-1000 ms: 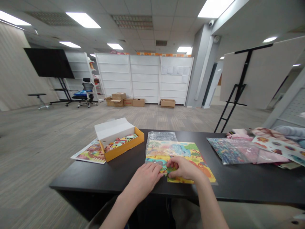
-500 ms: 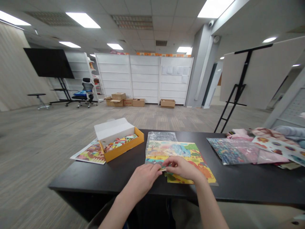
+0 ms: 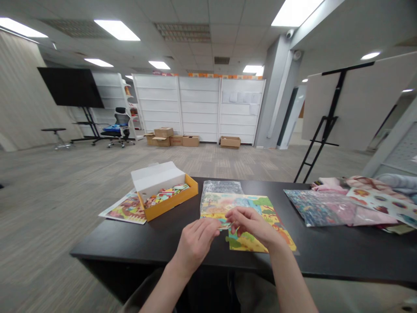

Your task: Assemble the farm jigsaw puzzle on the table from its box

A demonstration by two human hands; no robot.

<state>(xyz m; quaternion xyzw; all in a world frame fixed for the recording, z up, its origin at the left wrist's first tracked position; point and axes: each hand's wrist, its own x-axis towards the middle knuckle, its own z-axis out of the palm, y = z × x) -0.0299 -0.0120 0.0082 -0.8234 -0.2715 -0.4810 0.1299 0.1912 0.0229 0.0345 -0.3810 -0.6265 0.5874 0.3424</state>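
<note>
A colourful animal puzzle [image 3: 257, 237] lies on the black table, its lower left part not filled. Over that corner my left hand [image 3: 199, 238] pinches a small puzzle piece [image 3: 224, 226] between thumb and fingers. Just right of it, my right hand [image 3: 249, 224] is above the puzzle with its fingers curled and a little apart, close to the piece; nothing shows clearly in it. A clear plastic bag [image 3: 221, 187] lies behind and partly beside the puzzle. To the left stands a yellow box [image 3: 172, 205] with its white lid raised, holding loose puzzle pieces [image 3: 166, 194].
A printed picture sheet [image 3: 125, 209] lies partly under the box. On the right of the black table [image 3: 130, 243] are a bagged blue patterned item [image 3: 309, 206], a sticker sheet [image 3: 384, 204] and pink cloth. Cardboard boxes [image 3: 163, 137] stand on the floor far behind.
My right hand has lifted slightly and its fingers have loosened from the piece. My left hand has turned a little and still pinches it. The view has shifted slightly.
</note>
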